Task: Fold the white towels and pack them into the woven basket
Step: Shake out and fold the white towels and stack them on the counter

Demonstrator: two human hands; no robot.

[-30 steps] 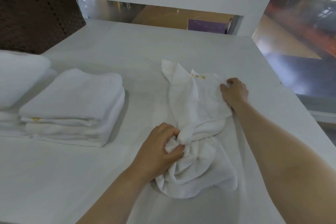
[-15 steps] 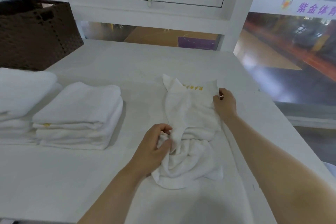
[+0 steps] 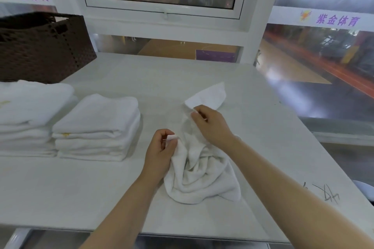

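A crumpled white towel (image 3: 202,176) lies bunched on the white table (image 3: 141,75) in front of me. My left hand (image 3: 162,149) pinches a corner of it at the left side of the bunch. My right hand (image 3: 210,125) grips the towel's upper edge, just below a loose flap that lies flat on the table. A stack of folded white towels (image 3: 97,127) sits to the left, with a second stack (image 3: 28,115) beside it at the frame's left edge. The dark brown woven basket (image 3: 44,46) stands at the table's back left corner.
A white window frame (image 3: 162,12) and wall rise behind the table's far edge. The table's right edge (image 3: 315,143) runs along a glass pane over a sports hall. Scribbled pen marks (image 3: 327,194) sit near the front right.
My right hand has moved left from the towel's right corner to its upper edge. My left hand has shifted from clutching the bunch to pinching a corner. The camera has tilted up.
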